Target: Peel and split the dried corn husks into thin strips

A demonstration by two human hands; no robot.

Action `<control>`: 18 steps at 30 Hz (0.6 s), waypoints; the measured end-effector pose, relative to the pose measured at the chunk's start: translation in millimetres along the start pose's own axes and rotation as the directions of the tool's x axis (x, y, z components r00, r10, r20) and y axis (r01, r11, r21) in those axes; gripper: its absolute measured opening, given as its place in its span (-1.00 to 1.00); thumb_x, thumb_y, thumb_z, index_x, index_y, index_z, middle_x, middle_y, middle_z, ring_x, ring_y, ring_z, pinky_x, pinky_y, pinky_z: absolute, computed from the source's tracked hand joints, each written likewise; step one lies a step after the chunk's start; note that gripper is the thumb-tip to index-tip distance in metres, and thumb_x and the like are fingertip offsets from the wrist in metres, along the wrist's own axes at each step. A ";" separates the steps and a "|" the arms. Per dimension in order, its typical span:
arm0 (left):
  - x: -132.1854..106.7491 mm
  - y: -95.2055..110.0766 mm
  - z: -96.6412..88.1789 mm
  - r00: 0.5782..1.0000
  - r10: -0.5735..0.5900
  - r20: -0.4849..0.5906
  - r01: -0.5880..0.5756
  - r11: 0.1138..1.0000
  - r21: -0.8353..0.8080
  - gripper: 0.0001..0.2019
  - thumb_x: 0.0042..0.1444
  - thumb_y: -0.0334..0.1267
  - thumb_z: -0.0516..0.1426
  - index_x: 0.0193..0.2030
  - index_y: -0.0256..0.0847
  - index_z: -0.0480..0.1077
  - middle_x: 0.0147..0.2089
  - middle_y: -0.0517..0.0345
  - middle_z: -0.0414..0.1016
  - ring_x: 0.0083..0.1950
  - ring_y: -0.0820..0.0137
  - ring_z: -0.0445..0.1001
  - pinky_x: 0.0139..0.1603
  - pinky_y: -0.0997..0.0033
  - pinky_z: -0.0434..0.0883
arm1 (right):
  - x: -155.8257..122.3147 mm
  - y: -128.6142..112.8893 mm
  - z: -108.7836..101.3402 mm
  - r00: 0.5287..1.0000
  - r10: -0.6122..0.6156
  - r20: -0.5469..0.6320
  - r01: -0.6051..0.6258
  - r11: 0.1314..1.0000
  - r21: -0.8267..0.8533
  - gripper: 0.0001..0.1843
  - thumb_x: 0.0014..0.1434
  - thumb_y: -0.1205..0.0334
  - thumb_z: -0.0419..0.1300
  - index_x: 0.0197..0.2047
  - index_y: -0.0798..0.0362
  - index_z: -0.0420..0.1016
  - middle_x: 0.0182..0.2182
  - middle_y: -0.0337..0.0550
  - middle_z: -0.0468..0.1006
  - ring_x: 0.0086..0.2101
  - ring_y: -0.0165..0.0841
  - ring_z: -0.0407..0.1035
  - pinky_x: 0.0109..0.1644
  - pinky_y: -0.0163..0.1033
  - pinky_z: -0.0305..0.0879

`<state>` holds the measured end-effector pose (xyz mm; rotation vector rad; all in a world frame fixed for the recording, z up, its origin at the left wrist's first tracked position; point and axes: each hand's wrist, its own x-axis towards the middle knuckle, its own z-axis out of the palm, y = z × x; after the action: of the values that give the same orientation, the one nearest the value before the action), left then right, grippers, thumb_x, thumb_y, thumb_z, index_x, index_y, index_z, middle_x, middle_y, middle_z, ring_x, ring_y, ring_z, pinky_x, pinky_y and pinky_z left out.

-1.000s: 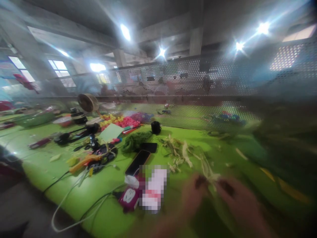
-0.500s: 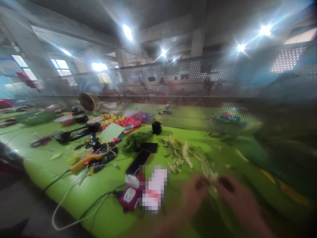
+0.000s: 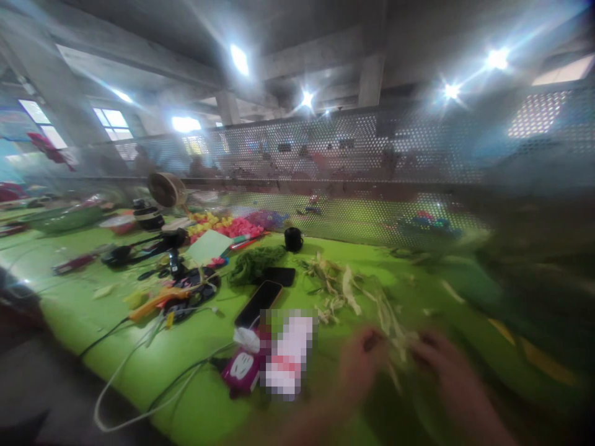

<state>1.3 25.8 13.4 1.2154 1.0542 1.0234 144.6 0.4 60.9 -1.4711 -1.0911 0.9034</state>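
My left hand (image 3: 362,359) is closed, its fingertips at the near end of a bunch of pale, dry strips (image 3: 389,319) that look like husk or plant fibre. Facing it, my right hand (image 3: 449,365) pinches the other side of the same strips. Both hands are somewhat blurred, so the exact grip is hard to make out. Beyond the fingers, the strips trail back to a loose heap of similar pale pieces (image 3: 341,285) on the green table (image 3: 195,396).
Left of my hands lie a blurred-out pink packet (image 3: 290,353), a purple tissue pack (image 3: 242,368), a phone (image 3: 259,303) and green netting (image 3: 255,263). An orange glue gun (image 3: 158,302) with cables lies farther left. A perforated metal divider (image 3: 334,207) stands behind; dark green bulk (image 3: 520,297) at right.
My hands have drawn slightly apart, the right one moving right. More of the pale strips shows between them. The things on the table stay where they were.
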 end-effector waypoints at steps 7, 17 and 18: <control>3.1 -4.0 -1.2 0.995 -0.096 -0.008 0.093 0.981 -0.168 -0.86 0.04 -0.21 0.15 -0.38 -0.25 0.34 -0.48 0.30 0.25 -0.44 0.51 0.21 -0.36 0.47 0.17 | 0.9 4.6 -1.2 0.999 0.026 0.021 -0.026 0.999 0.034 -0.74 -0.18 -0.06 0.25 -0.56 -0.04 0.47 -0.66 -0.24 0.42 -0.53 -0.26 0.33 -0.40 -0.20 0.29; 2.1 -8.1 1.5 1.000 0.026 -0.004 -0.026 1.000 -0.014 -0.87 0.08 -0.23 0.15 -0.38 -0.24 0.36 -0.40 0.21 0.34 -0.31 0.42 0.29 -0.24 0.43 0.23 | 0.6 9.6 5.5 0.999 0.033 0.020 -0.030 0.988 -0.148 -0.70 -0.21 -0.04 0.25 -0.47 0.00 0.54 -0.53 -0.20 0.61 -0.54 -0.27 0.38 -0.53 -0.26 0.17; 0.9 -7.4 1.8 1.000 0.027 0.008 -0.027 1.000 0.007 -0.87 0.08 -0.22 0.15 -0.38 -0.24 0.36 -0.40 0.22 0.33 -0.31 0.42 0.28 -0.24 0.42 0.22 | 0.5 9.8 4.5 1.000 0.022 0.015 -0.019 0.988 -0.154 -0.72 -0.20 -0.03 0.24 -0.47 -0.01 0.53 -0.52 -0.20 0.61 -0.53 -0.27 0.39 -0.52 -0.26 0.18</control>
<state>3.5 25.8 6.0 1.2416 1.0381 1.0357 142.2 1.8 50.5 -1.6059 -1.1815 0.8629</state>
